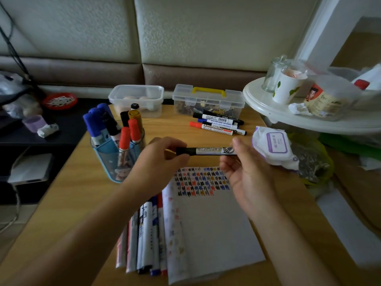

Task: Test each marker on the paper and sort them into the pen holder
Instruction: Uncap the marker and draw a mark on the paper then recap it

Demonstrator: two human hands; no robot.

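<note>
- Head view: you hold one black marker (206, 151) level in the air, above the top edge of the paper (214, 223). Its long axis runs from left to right across your view.
- Your left hand (158, 159) has the fingers closed in a pinch around the black cap end, which points to the left. Your right hand (245, 172) holds the white barrel end between the thumb and the bent fingers; the palm is half open and turned up.
- Both hands touch the marker, so I judge the cap is about to come off or has just gone on; I cannot tell which.
- The rows of coloured test marks (203, 180) lie directly under the marker, at the top of the paper.
- The blue pen holder (115, 155) stands to the left, just beside your left hand, already with blue, red, black and yellow markers upright in it. Your left hand is the nearer one to it.
- Other markers (218, 124) lie on the table behind, well apart from your hands, and more markers (144, 240) lie at the left edge of the paper.
</note>
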